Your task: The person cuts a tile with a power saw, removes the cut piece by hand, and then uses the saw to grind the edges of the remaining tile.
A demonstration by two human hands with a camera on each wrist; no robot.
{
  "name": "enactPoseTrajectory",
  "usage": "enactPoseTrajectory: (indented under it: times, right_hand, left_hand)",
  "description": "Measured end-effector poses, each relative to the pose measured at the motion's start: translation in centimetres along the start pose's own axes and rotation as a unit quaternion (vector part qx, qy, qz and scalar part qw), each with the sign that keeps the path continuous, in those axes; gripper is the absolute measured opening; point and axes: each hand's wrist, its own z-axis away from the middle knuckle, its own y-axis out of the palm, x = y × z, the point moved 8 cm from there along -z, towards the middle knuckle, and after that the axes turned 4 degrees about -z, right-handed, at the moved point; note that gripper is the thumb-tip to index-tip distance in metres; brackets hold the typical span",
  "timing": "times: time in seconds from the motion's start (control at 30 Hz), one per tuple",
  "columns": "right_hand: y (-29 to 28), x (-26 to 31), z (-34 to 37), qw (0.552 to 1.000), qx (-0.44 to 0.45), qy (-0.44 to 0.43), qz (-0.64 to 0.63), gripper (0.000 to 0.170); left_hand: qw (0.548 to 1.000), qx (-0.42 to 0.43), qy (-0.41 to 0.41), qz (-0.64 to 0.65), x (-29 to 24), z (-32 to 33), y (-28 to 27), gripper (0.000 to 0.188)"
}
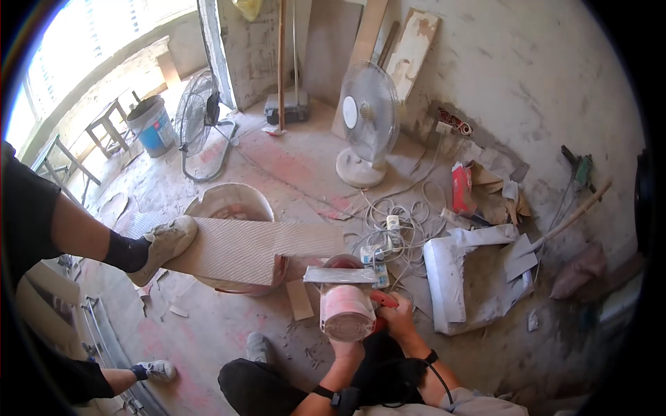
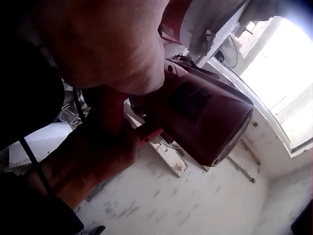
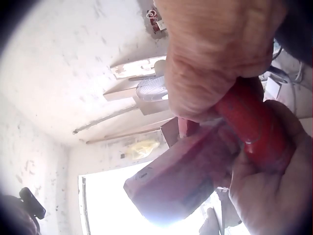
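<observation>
In the head view a red, dust-covered handheld circular cutter (image 1: 347,305) sits at lower centre, its metal base plate (image 1: 340,275) facing up the view. My right hand (image 1: 397,317) grips its red handle (image 3: 252,122), which shows close up in the right wrist view. My left hand (image 1: 347,350) holds the cutter from below the motor housing (image 2: 195,112), its fingers mostly hidden behind it. Just beyond the cutter, a ribbed tile (image 1: 229,251) with a notched edge lies across a round bucket (image 1: 236,197). Another person's shoe (image 1: 166,246) stands on the tile's left part.
Tangled cables (image 1: 416,229) and power strips (image 1: 374,263) lie right of the cutter. A white pedestal fan (image 1: 364,170) stands behind. Rightward is a torn white bag (image 1: 447,291). A loose tile piece (image 1: 299,299) lies on the dusty floor beside the bucket.
</observation>
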Motion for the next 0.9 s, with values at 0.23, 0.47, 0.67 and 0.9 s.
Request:
enactPoseTrajectory:
  times: [0.23, 0.47, 0.67, 0.9]
  right_hand:
    - [-1.5, 0.8, 0.4, 0.999, -0.011, -0.021, 0.024, 0.022]
    - [-1.4, 0.1, 0.2, 1.0, -0.015, -0.013, -0.009, 0.028]
    - [-0.8, 0.8, 0.0, 1.0, -0.005, -0.015, 0.026, 0.031]
    - [0.4, -0.2, -0.7, 1.0, 0.008, -0.01, -0.021, 0.031]
  left_hand:
    - [0.975, -0.036, -0.087, 0.202, 3.8, -0.3, 0.7, 0.042]
    - [0.981, -0.023, -0.049, 0.184, 2.2, -0.6, 1.2, 0.041]
    - [0.998, -0.012, 0.069, -0.009, -0.1, -0.7, 1.0, 0.039]
    - [0.994, -0.002, 0.1, -0.042, 1.0, -1.0, -0.7, 0.042]
